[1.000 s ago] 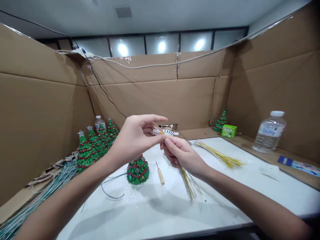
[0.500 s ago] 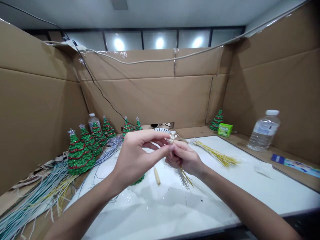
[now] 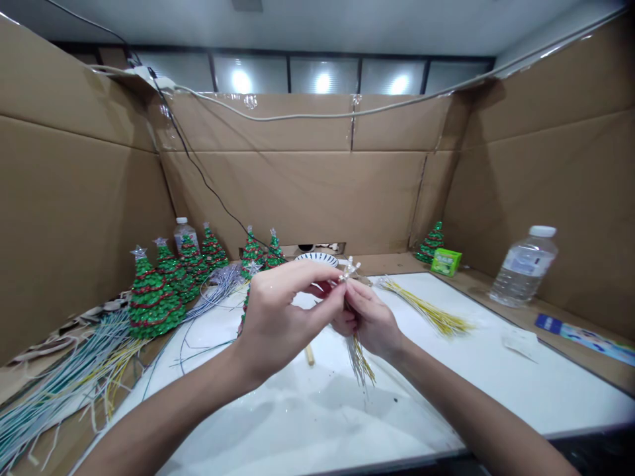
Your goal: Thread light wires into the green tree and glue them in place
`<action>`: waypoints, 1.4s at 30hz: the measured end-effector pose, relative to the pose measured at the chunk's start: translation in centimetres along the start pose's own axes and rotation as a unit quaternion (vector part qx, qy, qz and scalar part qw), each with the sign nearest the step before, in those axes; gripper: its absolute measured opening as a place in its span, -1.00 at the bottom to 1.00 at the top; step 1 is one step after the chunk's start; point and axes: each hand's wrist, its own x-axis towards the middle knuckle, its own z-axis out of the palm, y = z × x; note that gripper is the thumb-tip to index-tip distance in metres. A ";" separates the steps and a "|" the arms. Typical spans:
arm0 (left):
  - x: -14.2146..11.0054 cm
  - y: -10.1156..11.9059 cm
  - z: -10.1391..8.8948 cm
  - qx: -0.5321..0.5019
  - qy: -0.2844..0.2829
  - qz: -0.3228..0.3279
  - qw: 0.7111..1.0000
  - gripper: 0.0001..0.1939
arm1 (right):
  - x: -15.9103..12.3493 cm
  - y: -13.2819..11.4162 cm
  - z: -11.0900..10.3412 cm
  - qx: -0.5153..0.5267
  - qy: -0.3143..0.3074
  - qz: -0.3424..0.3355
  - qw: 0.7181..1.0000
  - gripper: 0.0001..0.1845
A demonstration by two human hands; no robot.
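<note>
A bundle of thin yellow and whitish wires [image 3: 360, 362] is held up in front of me, its clear bead-like tips [image 3: 350, 267] standing at the top. My right hand [image 3: 377, 322] is closed around the bundle just under the tips, and the loose wire ends hang below the fist. With thumb and fingers pinched together, my left hand [image 3: 285, 314] grips the bundle at the base of the tips. Partly hidden behind my left hand stands a green tree with a clear star [image 3: 253, 268]. A wooden handle [image 3: 310, 355] lies on the white tabletop [image 3: 317, 416] below.
Several small Christmas trees [image 3: 155, 294] stand at left beside long loose wires [image 3: 64, 380]. Another wire bundle [image 3: 426, 305] lies right of my hands. A striped plate [image 3: 317, 259], green box [image 3: 446, 262], water bottle [image 3: 526, 268] and blue packet [image 3: 585, 338] sit farther out. Cardboard walls [image 3: 297, 192] surround the table.
The bead-like tips show more clearly above my fingers, and the wire ends hang more upright. My left hand has shifted slightly right and down, now covering more of the wooden handle.
</note>
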 end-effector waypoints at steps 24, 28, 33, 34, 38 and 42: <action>1.1 -1.6 0.7 -0.176 -0.039 -0.231 0.956 -0.90 | 0.1 -0.1 0.6 -0.135 0.165 -0.012 0.977 -0.53; 1.1 -1.6 0.6 -0.159 -0.051 -0.220 0.961 -0.89 | 0.1 -0.1 0.5 -0.124 0.156 -0.008 0.980 -0.55; 1.2 -1.6 0.7 -0.146 -0.049 -0.189 0.970 -0.90 | 0.1 0.0 0.4 -0.096 0.151 -0.003 0.984 -0.55; 1.2 -1.6 0.7 -0.143 -0.047 -0.182 0.972 -0.91 | 0.1 0.0 0.4 -0.091 0.151 -0.003 0.984 -0.55; 1.0 -1.7 0.8 -0.130 -0.046 -0.159 0.978 -0.91 | 0.1 0.2 0.5 -0.078 0.145 -0.004 0.986 -0.53; 0.7 -1.9 1.0 -0.119 -0.052 -0.155 0.979 -0.91 | 0.1 0.3 0.8 -0.065 0.159 -0.003 0.985 -0.53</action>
